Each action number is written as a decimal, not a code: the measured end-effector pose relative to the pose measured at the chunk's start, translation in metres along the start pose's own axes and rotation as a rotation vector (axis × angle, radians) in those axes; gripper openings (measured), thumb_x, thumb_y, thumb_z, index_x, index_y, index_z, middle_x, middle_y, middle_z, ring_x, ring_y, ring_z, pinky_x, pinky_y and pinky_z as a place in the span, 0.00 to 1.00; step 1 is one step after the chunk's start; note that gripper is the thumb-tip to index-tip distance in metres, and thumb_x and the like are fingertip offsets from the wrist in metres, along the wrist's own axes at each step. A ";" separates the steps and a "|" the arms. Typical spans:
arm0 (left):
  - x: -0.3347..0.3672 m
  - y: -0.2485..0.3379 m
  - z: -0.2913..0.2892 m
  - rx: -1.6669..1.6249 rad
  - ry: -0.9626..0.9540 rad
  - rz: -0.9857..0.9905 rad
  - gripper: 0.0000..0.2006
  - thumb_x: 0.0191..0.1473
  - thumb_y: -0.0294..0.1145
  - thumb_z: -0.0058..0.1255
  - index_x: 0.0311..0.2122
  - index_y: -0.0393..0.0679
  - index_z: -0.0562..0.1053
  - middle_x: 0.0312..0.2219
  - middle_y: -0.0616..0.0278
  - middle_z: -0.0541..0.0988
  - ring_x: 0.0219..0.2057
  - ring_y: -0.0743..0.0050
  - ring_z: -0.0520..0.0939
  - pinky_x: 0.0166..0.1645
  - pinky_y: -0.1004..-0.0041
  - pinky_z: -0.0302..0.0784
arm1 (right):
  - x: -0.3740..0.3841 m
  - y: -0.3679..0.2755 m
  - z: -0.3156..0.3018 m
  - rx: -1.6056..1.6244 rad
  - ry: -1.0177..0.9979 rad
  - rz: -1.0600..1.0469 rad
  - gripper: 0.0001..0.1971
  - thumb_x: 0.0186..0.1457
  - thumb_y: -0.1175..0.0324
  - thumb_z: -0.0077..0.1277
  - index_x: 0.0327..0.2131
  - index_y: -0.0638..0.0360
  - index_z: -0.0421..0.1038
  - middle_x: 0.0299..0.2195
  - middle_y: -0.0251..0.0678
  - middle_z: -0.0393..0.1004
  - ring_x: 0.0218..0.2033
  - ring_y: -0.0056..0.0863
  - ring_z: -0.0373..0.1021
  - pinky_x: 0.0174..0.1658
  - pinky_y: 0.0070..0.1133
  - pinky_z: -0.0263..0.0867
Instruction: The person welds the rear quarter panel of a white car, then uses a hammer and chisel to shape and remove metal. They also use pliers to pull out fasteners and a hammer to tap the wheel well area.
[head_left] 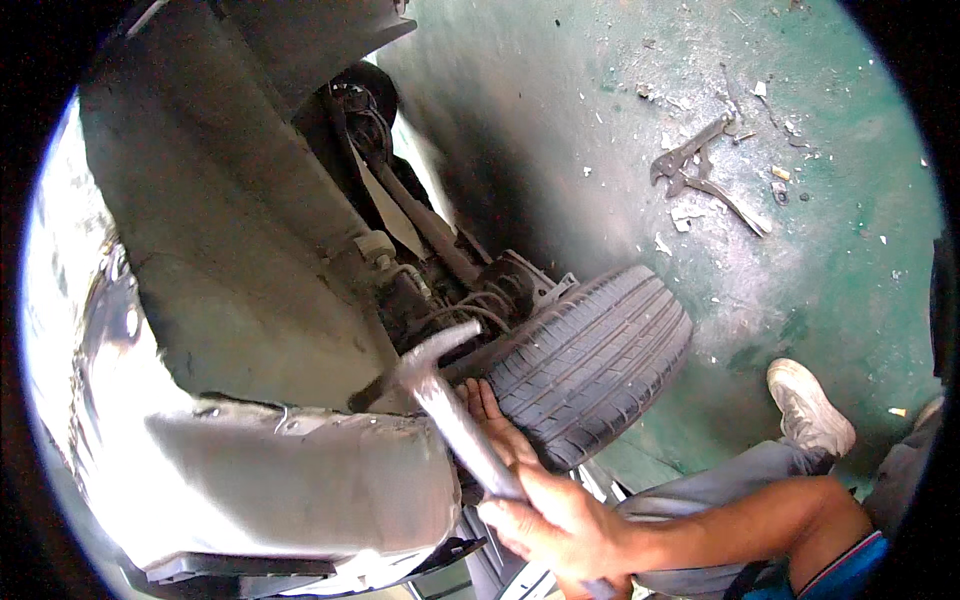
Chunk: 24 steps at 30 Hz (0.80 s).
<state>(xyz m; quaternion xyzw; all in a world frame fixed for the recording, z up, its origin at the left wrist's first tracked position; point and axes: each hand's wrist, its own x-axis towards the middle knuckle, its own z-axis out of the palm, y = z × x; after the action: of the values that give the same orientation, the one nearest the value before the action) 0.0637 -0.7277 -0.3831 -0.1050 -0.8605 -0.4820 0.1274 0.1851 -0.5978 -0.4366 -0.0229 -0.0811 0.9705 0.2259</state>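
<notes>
My right hand (565,525) is closed round the metal shaft of a claw hammer (465,440). The hammer's head is raised in front of the car's wheel arch, near the torn lower edge of the body panel (300,480). Partly hidden behind the hammer and my right hand, my left hand (500,425) has its fingers stretched out. Its fingertips are beside the tyre (595,360), close to the panel's end; whether they touch either cannot be told. Nothing shows in that hand.
Inside the arch are a grey liner (220,240) and suspension parts with a hose (480,300). Pliers (695,165) lie on the green floor (560,100) amid white flakes and debris. A shoe (805,410) and grey trouser leg are at the lower right.
</notes>
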 end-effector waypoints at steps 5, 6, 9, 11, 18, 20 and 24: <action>0.007 -0.016 0.032 -0.065 -0.139 0.000 0.39 0.58 0.50 0.54 0.60 0.26 0.56 0.57 0.38 0.66 0.59 0.48 0.69 0.66 0.52 0.63 | 0.025 -0.024 -0.055 0.395 0.491 0.220 0.14 0.70 0.58 0.39 0.33 0.56 0.62 0.19 0.27 0.66 0.15 0.14 0.63 0.18 0.15 0.61; 0.006 -0.015 0.037 -0.049 -0.184 0.022 0.40 0.58 0.51 0.54 0.61 0.25 0.55 0.58 0.38 0.65 0.59 0.47 0.69 0.66 0.52 0.63 | 0.027 -0.023 -0.057 0.447 0.579 0.176 0.16 0.70 0.57 0.37 0.31 0.56 0.63 0.18 0.29 0.66 0.14 0.16 0.63 0.17 0.15 0.60; 0.003 -0.007 0.005 -0.029 -0.041 0.015 0.40 0.59 0.50 0.54 0.62 0.25 0.53 0.59 0.38 0.64 0.59 0.46 0.69 0.66 0.51 0.63 | 0.003 -0.011 -0.015 0.244 0.296 0.175 0.09 0.67 0.65 0.43 0.35 0.60 0.65 0.29 0.37 0.67 0.28 0.26 0.66 0.31 0.21 0.63; 0.006 -0.008 -0.001 -0.030 -0.017 -0.009 0.40 0.59 0.49 0.53 0.62 0.25 0.52 0.59 0.37 0.63 0.59 0.46 0.69 0.65 0.51 0.64 | -0.010 0.002 0.013 0.013 0.079 0.031 0.17 0.63 0.68 0.48 0.51 0.67 0.63 0.52 0.56 0.63 0.53 0.45 0.55 0.55 0.34 0.53; 0.008 -0.014 0.012 -0.075 -0.053 -0.049 0.40 0.61 0.45 0.52 0.64 0.25 0.48 0.60 0.34 0.60 0.59 0.43 0.69 0.64 0.51 0.67 | 0.000 -0.011 -0.019 0.425 0.027 0.384 0.19 0.67 0.61 0.46 0.53 0.66 0.66 0.25 0.36 0.74 0.21 0.19 0.69 0.25 0.23 0.68; 0.006 -0.013 0.026 -0.101 -0.088 -0.057 0.40 0.62 0.44 0.51 0.64 0.24 0.47 0.60 0.33 0.60 0.59 0.42 0.68 0.64 0.51 0.68 | 0.016 -0.017 -0.040 0.455 0.380 0.203 0.10 0.66 0.62 0.47 0.37 0.58 0.65 0.16 0.24 0.65 0.13 0.12 0.61 0.16 0.16 0.58; 0.041 -0.054 -0.054 -0.105 -0.130 -0.072 0.38 0.63 0.42 0.50 0.64 0.24 0.47 0.59 0.31 0.60 0.59 0.42 0.68 0.63 0.51 0.69 | 0.005 -0.015 -0.027 0.430 0.377 0.234 0.13 0.65 0.59 0.49 0.32 0.59 0.67 0.16 0.30 0.66 0.18 0.23 0.68 0.29 0.24 0.72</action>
<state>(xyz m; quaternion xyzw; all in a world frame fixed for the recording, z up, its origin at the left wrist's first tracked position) 0.0154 -0.7996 -0.3859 -0.1117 -0.8438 -0.5227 0.0483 0.1895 -0.5785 -0.4603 -0.1632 0.1727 0.9635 0.1234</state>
